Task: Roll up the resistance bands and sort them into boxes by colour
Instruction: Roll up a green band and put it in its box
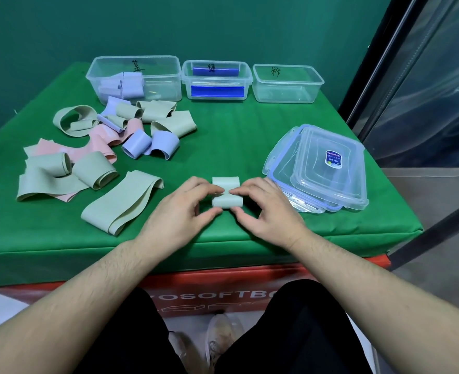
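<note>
Fingers [217, 189] of left hand [181, 211] and right hand [267, 209] pinching green band [227, 202], green padded table [223, 147], teal wall [169, 28], three boxes [216, 79] at rear.

This looks like a gym or exercise room. The table is really a soft jump box [223, 290] with a green padded top [223, 136] and red sides with big letters. Stretchy exercise bands [69, 168] lie on it. The wall [169, 28] behind is plain green. Clear plastic sheeting [433, 103] hangs on the right.
</note>
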A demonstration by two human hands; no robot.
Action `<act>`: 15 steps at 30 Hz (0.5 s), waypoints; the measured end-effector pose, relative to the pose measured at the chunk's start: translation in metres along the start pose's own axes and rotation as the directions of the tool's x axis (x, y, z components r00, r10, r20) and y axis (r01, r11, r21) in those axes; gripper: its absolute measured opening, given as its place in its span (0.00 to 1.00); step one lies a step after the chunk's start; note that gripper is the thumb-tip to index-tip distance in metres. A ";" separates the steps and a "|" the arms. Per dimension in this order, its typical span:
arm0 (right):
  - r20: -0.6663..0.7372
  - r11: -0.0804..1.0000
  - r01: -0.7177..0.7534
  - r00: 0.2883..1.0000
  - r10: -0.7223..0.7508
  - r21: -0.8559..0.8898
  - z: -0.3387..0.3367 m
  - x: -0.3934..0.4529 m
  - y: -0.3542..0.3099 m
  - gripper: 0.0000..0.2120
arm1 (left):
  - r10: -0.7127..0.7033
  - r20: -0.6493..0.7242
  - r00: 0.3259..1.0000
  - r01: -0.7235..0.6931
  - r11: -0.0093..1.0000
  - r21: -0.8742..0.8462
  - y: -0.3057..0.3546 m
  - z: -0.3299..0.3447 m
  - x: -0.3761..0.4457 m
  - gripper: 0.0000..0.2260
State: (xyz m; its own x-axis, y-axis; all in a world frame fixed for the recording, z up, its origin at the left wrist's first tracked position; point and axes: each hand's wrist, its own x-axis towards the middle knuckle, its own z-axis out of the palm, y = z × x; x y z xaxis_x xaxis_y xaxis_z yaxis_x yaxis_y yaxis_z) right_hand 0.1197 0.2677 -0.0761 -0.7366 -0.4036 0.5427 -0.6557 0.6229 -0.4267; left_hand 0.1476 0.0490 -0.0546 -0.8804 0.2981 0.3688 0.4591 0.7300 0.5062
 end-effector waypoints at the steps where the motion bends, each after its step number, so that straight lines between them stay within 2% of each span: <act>1: 0.002 1.000 -0.008 1.000 0.008 0.000 0.000 0.000 0.000 0.14 | -0.001 -0.007 1.000 0.001 1.000 0.006 0.000 0.001 0.000 0.13; 7: -0.004 1.000 -0.013 1.000 0.013 -0.012 -0.001 0.000 -0.003 0.16 | -0.011 -0.015 1.000 0.012 0.998 0.062 0.000 0.003 0.000 0.12; 11: -0.003 1.000 -0.010 1.000 0.010 -0.017 -0.001 0.001 -0.002 0.13 | -0.017 -0.005 1.000 0.017 0.999 0.045 0.000 0.002 0.005 0.13; 15: 0.003 0.999 -0.036 0.999 0.036 -0.002 -0.001 0.001 -0.002 0.15 | 0.020 -0.036 0.999 -0.019 0.999 0.037 0.000 0.002 0.005 0.11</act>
State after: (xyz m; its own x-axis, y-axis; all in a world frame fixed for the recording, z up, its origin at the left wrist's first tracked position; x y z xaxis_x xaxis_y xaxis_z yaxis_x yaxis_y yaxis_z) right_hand 0.1206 0.2668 -0.0737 -0.7601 -0.3835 0.5246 -0.6287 0.6381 -0.4445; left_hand 0.1433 0.0516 -0.0538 -0.8663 0.2905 0.4065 0.4709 0.7466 0.4700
